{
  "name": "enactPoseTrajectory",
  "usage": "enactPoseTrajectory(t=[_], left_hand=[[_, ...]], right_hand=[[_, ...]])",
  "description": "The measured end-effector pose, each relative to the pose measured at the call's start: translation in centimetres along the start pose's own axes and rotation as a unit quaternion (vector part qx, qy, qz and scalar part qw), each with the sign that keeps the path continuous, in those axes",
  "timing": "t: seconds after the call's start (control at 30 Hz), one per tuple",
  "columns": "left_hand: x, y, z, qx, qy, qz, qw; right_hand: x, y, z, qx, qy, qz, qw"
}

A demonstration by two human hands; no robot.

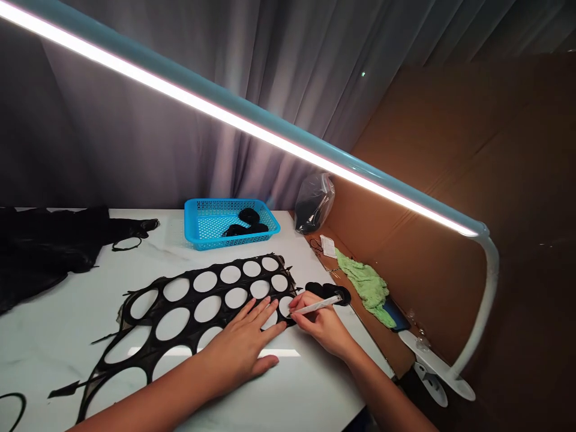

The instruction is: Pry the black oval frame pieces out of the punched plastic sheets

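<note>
A black, thin, leather-like sheet [191, 302] full of large round holes lies on the white marbled table. My left hand [247, 339] rests flat on its right part, fingers spread and pointing away from me. Between the thumb and fingers of my right hand [324, 329] is a slim white pen-shaped tool [317, 305]. Its tip is at a hole near the sheet's right end; whether it is a pen or a knife I cannot tell. Several black round pieces [326, 291] lie just beyond my right hand.
A blue basket [193, 231] with black pieces stands at the back. Black material [49, 246] covers the table's left. At right are a clear bag [315, 204] with dark contents, a green cloth [366, 279] and a lamp clamp [436, 363]; its lit bar [252, 123] crosses overhead.
</note>
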State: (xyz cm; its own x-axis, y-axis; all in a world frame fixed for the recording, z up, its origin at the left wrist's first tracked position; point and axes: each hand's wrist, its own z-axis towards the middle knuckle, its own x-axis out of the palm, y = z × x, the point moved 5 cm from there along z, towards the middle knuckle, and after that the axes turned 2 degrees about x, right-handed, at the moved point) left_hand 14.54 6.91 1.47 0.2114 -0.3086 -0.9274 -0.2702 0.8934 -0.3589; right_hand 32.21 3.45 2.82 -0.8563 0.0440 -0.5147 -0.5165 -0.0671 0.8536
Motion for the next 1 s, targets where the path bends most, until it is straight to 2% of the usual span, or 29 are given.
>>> enactPoseTrajectory(t=[0.47, 0.6, 0.7, 0.77, 0.83, 0.9, 1.0], left_hand=[[0.4, 0.2, -0.3, -0.006, -0.001, -0.022, 1.000], [0.4, 0.2, -0.4, -0.002, -0.006, -0.020, 1.000], [0.4, 0.2, -0.4, -0.006, -0.007, -0.022, 1.000], [0.4, 0.3, -0.4, -0.008, -0.017, -0.027, 0.999], [0.3, 0.3, -0.4, -0.006, -0.030, -0.033, 0.999], [0.3, 0.3, -0.4, -0.004, -0.035, -0.038, 0.999], [0.2, 0.2, -0.5, -0.008, -0.027, -0.041, 0.999]], right_hand=[[-0.1, 0.2, -0.3, -0.002, 0.014, -0.011, 1.000], [0.0, 0.3, -0.4, -0.018, 0.015, -0.053, 0.998], [0.9, 1.0, -0.8, -0.069, 0.020, -0.116, 0.991], [1.6, 1.5, -1.2, -0.133, 0.038, -0.187, 0.973], [1.2, 1.6, -1.0, -0.180, 0.039, -0.254, 0.949], [-1.1, 1.0, 0.3, -0.169, -0.031, -0.285, 0.943], [-6.7, -0.8, 2.9, -0.063, -0.213, -0.270, 0.937]])
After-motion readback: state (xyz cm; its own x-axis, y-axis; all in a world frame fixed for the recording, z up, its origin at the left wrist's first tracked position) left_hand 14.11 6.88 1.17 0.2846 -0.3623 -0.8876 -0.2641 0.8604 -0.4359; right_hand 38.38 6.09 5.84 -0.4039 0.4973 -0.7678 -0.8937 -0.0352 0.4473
